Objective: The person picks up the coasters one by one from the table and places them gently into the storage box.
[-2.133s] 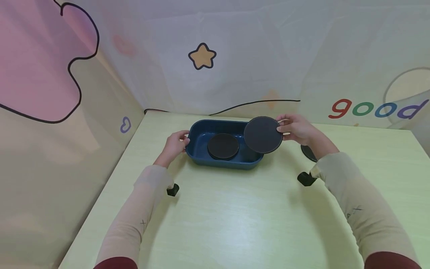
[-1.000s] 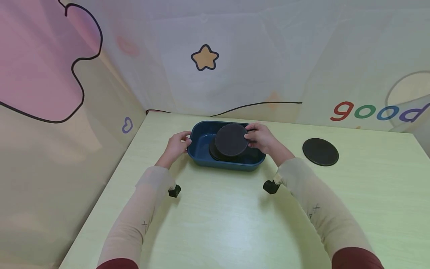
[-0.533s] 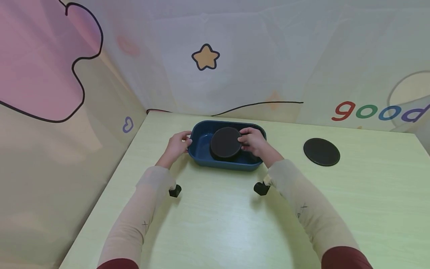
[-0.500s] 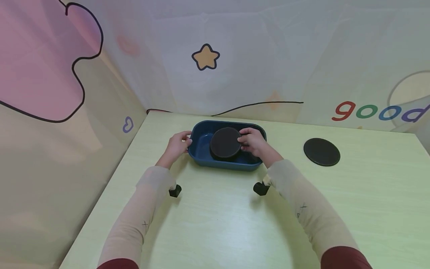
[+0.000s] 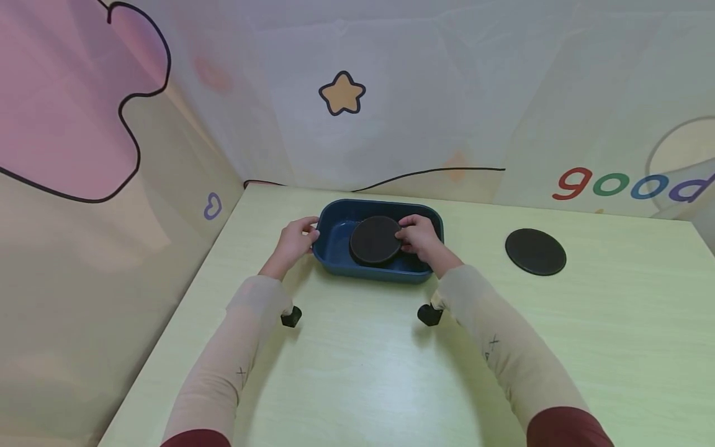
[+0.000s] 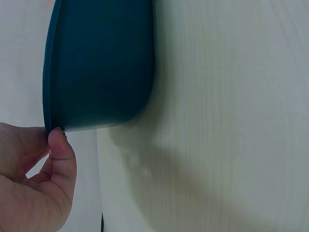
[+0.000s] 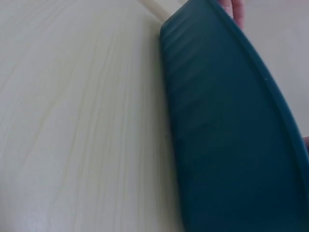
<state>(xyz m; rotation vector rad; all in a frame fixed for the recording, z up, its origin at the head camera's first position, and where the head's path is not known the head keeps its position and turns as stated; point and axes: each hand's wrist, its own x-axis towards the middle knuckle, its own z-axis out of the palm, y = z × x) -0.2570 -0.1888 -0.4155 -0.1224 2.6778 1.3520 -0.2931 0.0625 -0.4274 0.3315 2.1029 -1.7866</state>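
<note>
In the head view, the left hand [image 5: 296, 241] pinches the end wall of a blue tray [image 5: 368, 272], thumb outside, with the other fingertips partly hidden behind the rim. The right hand [image 5: 420, 237] reaches into the tray in a narrow pinch on the near edge of a black disc [image 5: 375, 239], covering part of the tray's right end. The disc lies in the tray, between the two grips; its dark side looks thick, and how many layers it has cannot be told. The tray is glossy and round-cornered, the disc matt. A second flat disc [image 5: 535, 251] lies right of the right grip on the pale, wood-grained table [image 5: 357, 347].

In the left wrist view, thumb and finger meet on the tray's thin lip; the palm is cut off, and the smooth wall hides the inside.

In the right wrist view, the tray's blurred outer wall conceals the right hand's grip; only slivers of skin show at the edges.
</note>
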